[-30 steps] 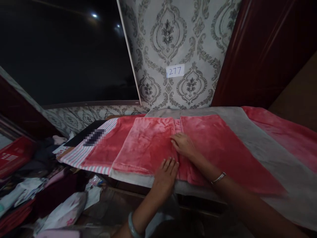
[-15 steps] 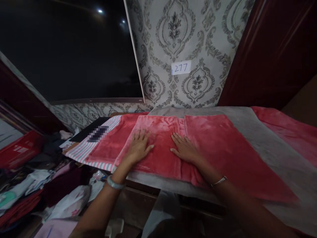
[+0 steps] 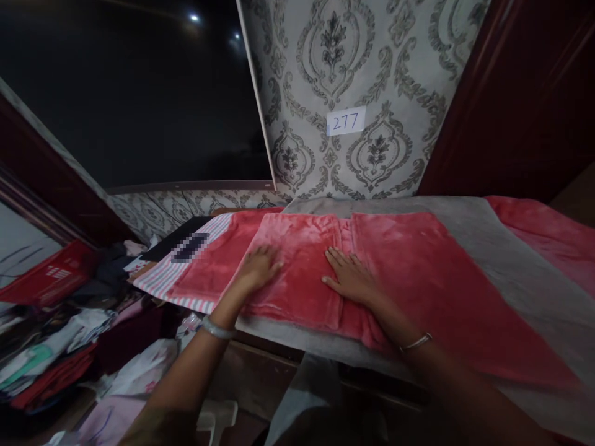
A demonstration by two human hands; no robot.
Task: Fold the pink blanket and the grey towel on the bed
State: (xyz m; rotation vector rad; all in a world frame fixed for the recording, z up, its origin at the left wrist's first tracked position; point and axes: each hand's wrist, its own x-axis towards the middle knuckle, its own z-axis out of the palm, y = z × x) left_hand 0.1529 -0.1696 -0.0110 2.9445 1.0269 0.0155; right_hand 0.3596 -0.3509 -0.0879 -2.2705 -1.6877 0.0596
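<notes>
Red plush pants (image 3: 307, 291) lie spread on a surface in front of me, one folded leg panel toward the left and a wider panel (image 3: 418, 272) to the right. My left hand (image 3: 257, 267) rests palm down on the left panel, fingers stretched but slightly blurred. On the seam between the panels lies my right hand (image 3: 349, 272), flat with fingers spread. Neither hand grips the fabric. Under the pants is a grey cloth (image 3: 483, 248), and a striped cloth (image 3: 160, 282) shows at the left.
A large dark television (image 3: 139, 93) hangs at the upper left. A numbered paper label (image 3: 346, 121) is on the patterned wall. Piled clothes (image 3: 60, 353) and a red box (image 3: 51, 272) lie to the lower left. More red plush fabric (image 3: 543, 229) lies far right.
My left hand has shifted slightly over the fabric, its fingers now blurred. My right hand stays at the seam. The whole view has moved a little.
</notes>
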